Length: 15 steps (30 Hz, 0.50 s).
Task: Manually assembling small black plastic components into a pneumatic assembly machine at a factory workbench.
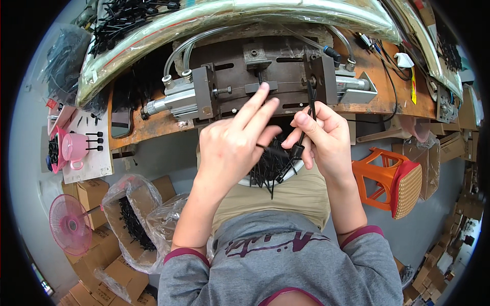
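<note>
Work appears midway: at frame centre the right hand (329, 136) pinches a black rod (297, 151), the left hand (230, 142) extends fingers over the metal fixture (229, 53), any grip undeterminable, while loose rods (266, 175), finished or not unclear, fill the white-rimmed container (296, 169) below.

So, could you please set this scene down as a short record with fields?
Left hand: index and middle fingers extended toward a metal block; contact unclear
Right hand: pinching a black rod
Bench: metal fixture with cylinders at both ends
By the lap: white-rimmed container of black parts
Left side: pink fan, cardboard boxes
Right side: orange stool
</note>
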{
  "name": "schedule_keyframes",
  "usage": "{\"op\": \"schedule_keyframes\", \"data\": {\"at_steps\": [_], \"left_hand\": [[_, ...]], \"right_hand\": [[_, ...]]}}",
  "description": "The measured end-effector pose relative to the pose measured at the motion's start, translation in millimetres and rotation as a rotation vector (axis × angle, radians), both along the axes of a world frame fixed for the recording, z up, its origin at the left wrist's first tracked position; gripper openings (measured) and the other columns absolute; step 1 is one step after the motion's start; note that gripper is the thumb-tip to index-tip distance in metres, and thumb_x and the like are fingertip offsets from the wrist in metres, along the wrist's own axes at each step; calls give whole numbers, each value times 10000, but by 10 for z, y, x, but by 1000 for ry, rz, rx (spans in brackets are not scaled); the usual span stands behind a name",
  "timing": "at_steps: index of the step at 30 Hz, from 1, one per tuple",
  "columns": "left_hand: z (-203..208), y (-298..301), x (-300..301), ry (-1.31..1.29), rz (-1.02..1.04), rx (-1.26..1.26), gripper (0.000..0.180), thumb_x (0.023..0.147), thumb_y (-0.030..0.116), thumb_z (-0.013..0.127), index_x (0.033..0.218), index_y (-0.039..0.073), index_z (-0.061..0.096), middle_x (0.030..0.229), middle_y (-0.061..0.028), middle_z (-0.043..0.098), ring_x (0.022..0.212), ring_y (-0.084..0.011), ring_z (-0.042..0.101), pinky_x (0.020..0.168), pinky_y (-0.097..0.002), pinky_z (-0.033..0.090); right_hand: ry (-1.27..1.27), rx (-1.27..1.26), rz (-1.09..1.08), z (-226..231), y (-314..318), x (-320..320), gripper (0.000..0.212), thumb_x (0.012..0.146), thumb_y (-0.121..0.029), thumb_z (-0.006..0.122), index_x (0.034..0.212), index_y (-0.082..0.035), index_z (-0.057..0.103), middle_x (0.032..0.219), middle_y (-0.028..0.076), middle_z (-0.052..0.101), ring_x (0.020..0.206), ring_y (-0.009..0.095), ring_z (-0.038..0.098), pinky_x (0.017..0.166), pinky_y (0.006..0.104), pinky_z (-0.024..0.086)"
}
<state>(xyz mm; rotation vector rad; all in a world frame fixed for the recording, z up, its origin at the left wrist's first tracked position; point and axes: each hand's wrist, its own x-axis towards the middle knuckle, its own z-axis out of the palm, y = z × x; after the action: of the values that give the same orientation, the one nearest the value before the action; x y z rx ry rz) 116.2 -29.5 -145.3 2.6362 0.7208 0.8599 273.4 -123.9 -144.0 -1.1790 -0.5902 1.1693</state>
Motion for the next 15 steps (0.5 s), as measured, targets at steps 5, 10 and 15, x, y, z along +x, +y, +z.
{"op": "schedule_keyframes", "data": {"at_steps": [5, 10, 15], "left_hand": [[159, -211, -114, -138, -223, -81, 361, 658, 188, 813, 988, 77, 721, 1015, -50, 687, 743, -184, 684, 586, -264, 533], [192, -255, -119, -77, -213, -87, 308, 626, 121, 785, 929, 82, 743, 1027, -63, 688, 711, -149, 674, 562, -253, 517], [144, -227, -184, -200, -251, -52, 219, 686, 136, 754, 895, 72, 736, 1130, -59, 692, 578, -99, 617, 457, -219, 418]], "right_hand": [[94, 28, 27, 5, 4, -30, 169, 931, -155, 634, 867, -7, 582, 686, 97, 660, 354, 61, 474, 321, 183, 313], [117, 61, 105, -6, 14, -79, 250, 984, -229, 558, 920, 9, 602, 678, 62, 630, 376, 40, 449, 351, 173, 313], [103, 189, -2, -27, 56, -59, 374, 1035, -266, 440, 1089, 54, 627, 699, 54, 622, 369, 5, 359, 372, 160, 258]]}}
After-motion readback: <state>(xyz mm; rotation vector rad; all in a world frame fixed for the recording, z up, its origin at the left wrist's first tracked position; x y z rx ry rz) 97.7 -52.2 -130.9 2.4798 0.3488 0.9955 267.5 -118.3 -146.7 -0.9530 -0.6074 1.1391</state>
